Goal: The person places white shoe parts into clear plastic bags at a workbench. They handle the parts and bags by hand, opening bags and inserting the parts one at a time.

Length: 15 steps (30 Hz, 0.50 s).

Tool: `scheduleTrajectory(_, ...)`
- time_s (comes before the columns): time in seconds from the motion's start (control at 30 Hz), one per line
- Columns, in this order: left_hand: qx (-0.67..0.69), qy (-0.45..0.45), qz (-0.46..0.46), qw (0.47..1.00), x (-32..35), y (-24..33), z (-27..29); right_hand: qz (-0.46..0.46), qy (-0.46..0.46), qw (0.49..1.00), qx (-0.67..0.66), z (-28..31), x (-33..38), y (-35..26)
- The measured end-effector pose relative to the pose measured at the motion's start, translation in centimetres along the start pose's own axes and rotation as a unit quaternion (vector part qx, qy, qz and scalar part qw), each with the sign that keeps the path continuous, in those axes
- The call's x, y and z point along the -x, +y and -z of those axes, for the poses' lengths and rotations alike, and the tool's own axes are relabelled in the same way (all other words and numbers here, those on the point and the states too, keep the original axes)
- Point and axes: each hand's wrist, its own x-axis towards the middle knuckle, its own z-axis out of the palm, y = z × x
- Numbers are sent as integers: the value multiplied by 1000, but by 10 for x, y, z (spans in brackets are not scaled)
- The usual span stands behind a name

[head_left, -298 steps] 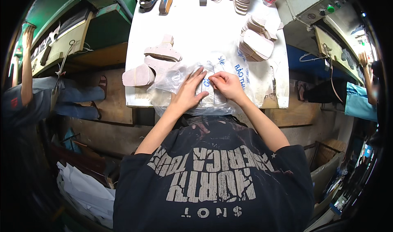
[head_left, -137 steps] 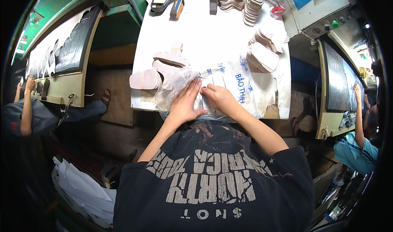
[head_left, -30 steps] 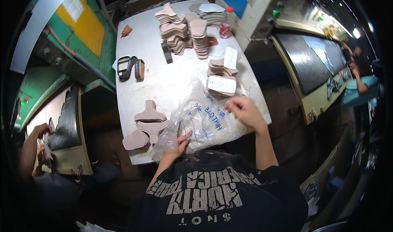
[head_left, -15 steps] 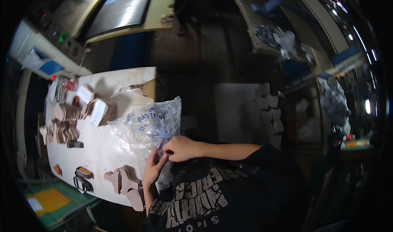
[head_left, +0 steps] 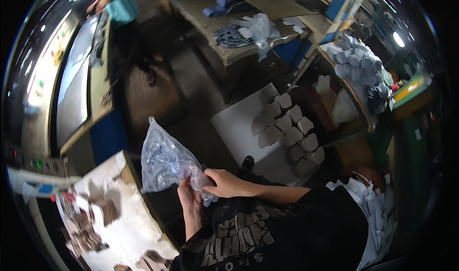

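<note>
A clear plastic bag (head_left: 165, 158) with blue print is gathered between my two hands, out beyond the edge of the white table. My left hand (head_left: 190, 201) pinches its gathered end from below, thumb and fingers closed on the film. From the right, my right hand (head_left: 228, 183) grips the same crumpled part, fingers curled in. The wide part of the bag points up and to the left. Whether anything lies inside it cannot be made out.
The white table (head_left: 138, 228) at lower left bears stacks of brownish cut pieces (head_left: 85, 235). Several pale stacks (head_left: 291, 127) stand on a white board (head_left: 234, 115) on the floor. Beyond are a workbench (head_left: 201, 12), grey bundles (head_left: 356, 58) and a person (head_left: 119, 5).
My view has turned to the right, so the white table now lies farther left. The bag and both hands have come away from over the table; both hands still hold the bag.
</note>
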Motion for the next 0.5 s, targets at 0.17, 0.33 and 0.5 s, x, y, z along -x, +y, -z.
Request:
scheduleTrajectory(0.17,-263,-254,-146,919,-19,-77,-124,-101,183,974,-87,114,-13,64)
scheduleTrajectory(0.33,-599,-342,-149,709,-63,-118,-211,-126,277,952,-17,213,-12,113)
scheduleTrajectory(0.5,-580,-382,-83,715,-115,-131,-270,-180,358,912,-89,290,9,133)
